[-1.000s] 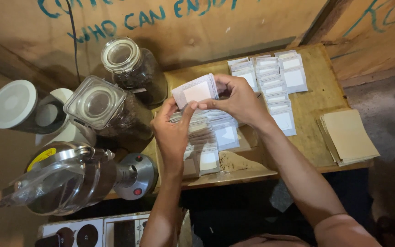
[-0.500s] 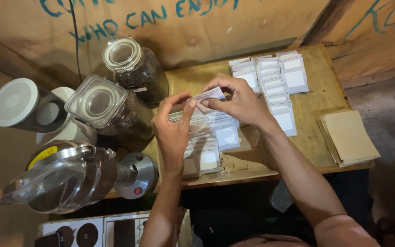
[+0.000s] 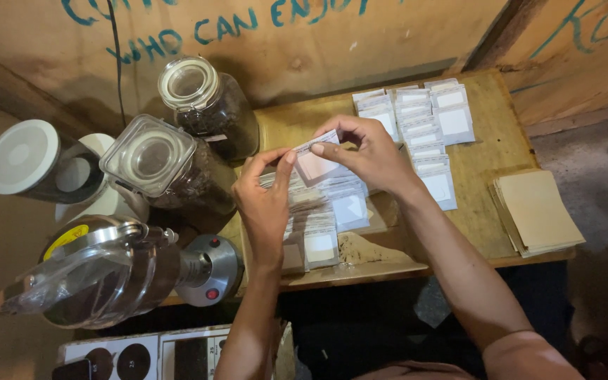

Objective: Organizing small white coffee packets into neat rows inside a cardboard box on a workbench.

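Above the small wooden table (image 3: 501, 151), the left hand (image 3: 265, 204) and right hand (image 3: 367, 155) pinch one small white-windowed pouch (image 3: 316, 165) by its top edge, lifted over a loose heap of pouches (image 3: 325, 211). Neat rows of pouches (image 3: 423, 134) lie beyond, tan envelopes (image 3: 536, 211) right. My worry: the heap sits near the table's front edge, so a nudging wrist could slide pouches off, and the glass jars (image 3: 177, 155) stand close to the left elbow.

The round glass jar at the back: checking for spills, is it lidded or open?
Lidded. The round glass jar stands upright with a clear lid seated on its rim, dark contents inside.
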